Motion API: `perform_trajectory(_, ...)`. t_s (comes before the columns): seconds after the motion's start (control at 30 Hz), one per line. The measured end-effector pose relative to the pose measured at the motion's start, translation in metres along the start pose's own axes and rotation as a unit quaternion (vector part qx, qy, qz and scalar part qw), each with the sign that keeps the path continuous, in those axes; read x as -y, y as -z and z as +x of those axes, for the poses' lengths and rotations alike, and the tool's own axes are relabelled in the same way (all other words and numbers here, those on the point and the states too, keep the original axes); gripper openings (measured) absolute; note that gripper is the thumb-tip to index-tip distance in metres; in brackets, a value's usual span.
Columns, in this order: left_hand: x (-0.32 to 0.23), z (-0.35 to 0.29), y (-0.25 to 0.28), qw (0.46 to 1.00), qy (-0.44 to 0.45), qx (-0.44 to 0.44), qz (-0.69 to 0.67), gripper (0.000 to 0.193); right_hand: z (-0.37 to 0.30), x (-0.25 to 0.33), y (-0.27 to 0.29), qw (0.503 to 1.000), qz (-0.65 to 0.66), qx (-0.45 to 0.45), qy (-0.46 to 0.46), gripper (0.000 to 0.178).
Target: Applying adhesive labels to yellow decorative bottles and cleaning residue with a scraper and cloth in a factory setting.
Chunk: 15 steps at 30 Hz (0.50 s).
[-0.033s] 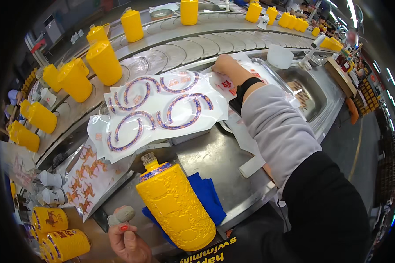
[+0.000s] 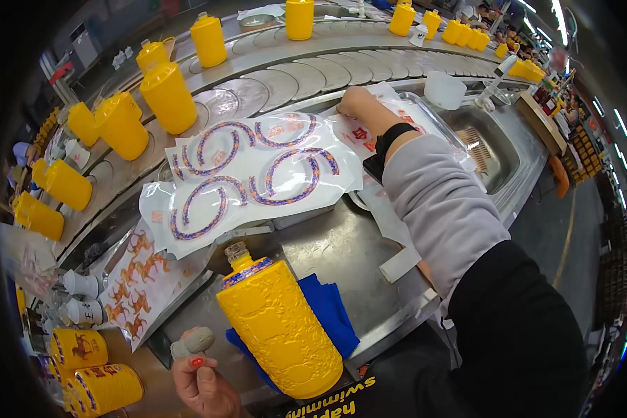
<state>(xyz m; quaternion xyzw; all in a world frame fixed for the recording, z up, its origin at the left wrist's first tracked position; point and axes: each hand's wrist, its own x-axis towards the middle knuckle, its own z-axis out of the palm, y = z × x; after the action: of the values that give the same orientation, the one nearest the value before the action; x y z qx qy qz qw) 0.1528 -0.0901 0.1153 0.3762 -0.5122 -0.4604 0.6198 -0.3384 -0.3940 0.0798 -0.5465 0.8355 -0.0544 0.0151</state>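
A yellow embossed bottle [image 2: 280, 327] with a clear glass neck and a blue-and-orange band round its shoulder lies tilted on a blue cloth [image 2: 329, 315], close in front of me. Just left of its base is my left hand [image 2: 205, 390], fingers curled and closed round a small grey rounded piece [image 2: 194, 341], whose kind I cannot make out. My right arm reaches far forward. My right hand [image 2: 359, 104] is at a sheet with red decals [image 2: 361, 134] by the sink, its fingers hidden from view. Between the hands lie sheets of curved blue-and-orange decals [image 2: 272, 171].
A sheet of orange-brown animal decals [image 2: 136, 282] lies at left, above decorated yellow containers [image 2: 108, 390]. Beyond, a conveyor [image 2: 279, 80] carries several yellow bottles [image 2: 168, 97]. At right are a metal sink [image 2: 512, 157], a tap [image 2: 493, 87] and a translucent tub [image 2: 444, 90].
The nearer yellow bottles on the conveyor have shifted slightly to the right. Both my hands and the bottle in front of me stay where they were.
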Motion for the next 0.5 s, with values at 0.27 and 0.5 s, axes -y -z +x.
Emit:
perform_trajectory(0.27,-0.003,-0.004,0.002,0.999,0.006,-0.027,0.024,0.013,-0.004,0.021,0.008,0.988,-0.119,0.029,0.095,0.019)
perform_trajectory(0.5,-0.013,-0.009,0.014,1.000,-0.005,-0.005,0.015,0.014,-0.080,-0.026,0.104,0.971,0.229,0.054,0.043,0.013)
